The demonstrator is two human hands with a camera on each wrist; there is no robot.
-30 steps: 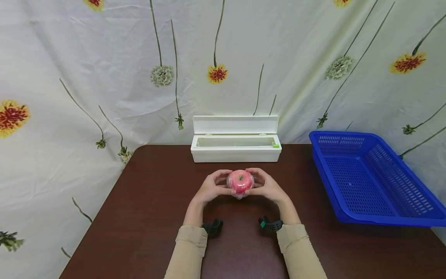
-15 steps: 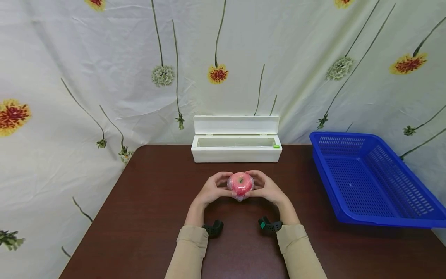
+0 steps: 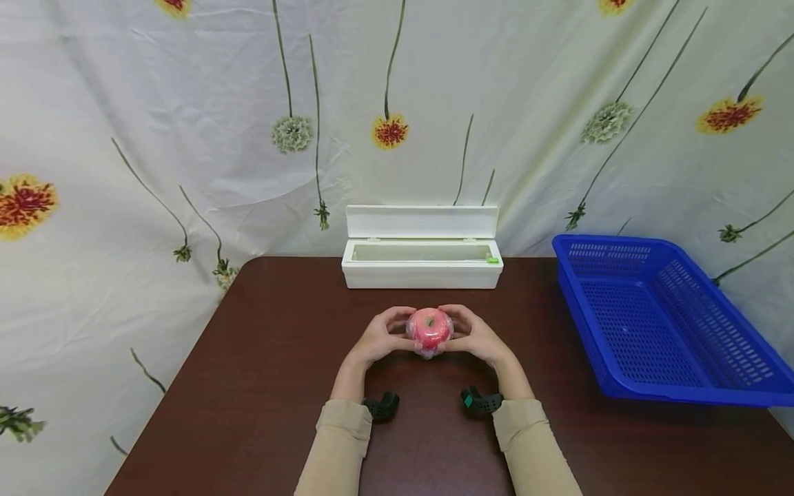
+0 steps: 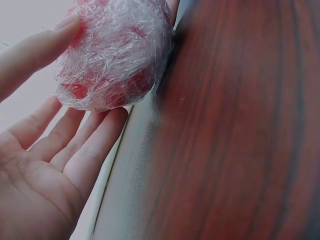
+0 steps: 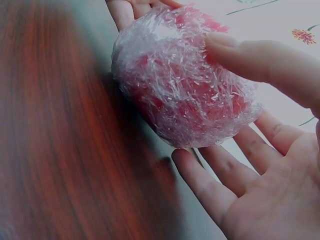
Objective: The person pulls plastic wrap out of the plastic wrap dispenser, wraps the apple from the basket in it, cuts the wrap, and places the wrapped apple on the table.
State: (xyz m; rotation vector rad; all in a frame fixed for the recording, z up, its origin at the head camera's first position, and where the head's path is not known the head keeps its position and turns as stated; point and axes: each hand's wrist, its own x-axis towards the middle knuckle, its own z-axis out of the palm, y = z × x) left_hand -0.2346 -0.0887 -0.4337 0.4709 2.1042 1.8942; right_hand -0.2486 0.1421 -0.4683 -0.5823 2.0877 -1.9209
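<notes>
A red apple [image 3: 430,326] wrapped in crinkled clear plastic film is held between both hands over the middle of the table, its stem end facing up in the head view. My left hand [image 3: 380,337] grips its left side, thumb at the near side and fingers at the far side. On the opposite side my right hand [image 3: 476,336] holds it the same way. Both wrist views show the bunched film [image 4: 115,60] close up, with the thumb pressed on the wrapped apple [image 5: 185,85] and fingertips against it. Each wrist wears a dark band.
Behind the hands stands a long white box [image 3: 422,277] with its lid raised and a small green piece at its right end. A blue perforated basket [image 3: 670,396] sits on the right of the dark brown table [image 3: 279,358]. A flowered white cloth [image 3: 236,83] hangs behind.
The hands and the apple have shifted very slightly toward the near side in the head view. The grip of both hands on the apple looks the same.
</notes>
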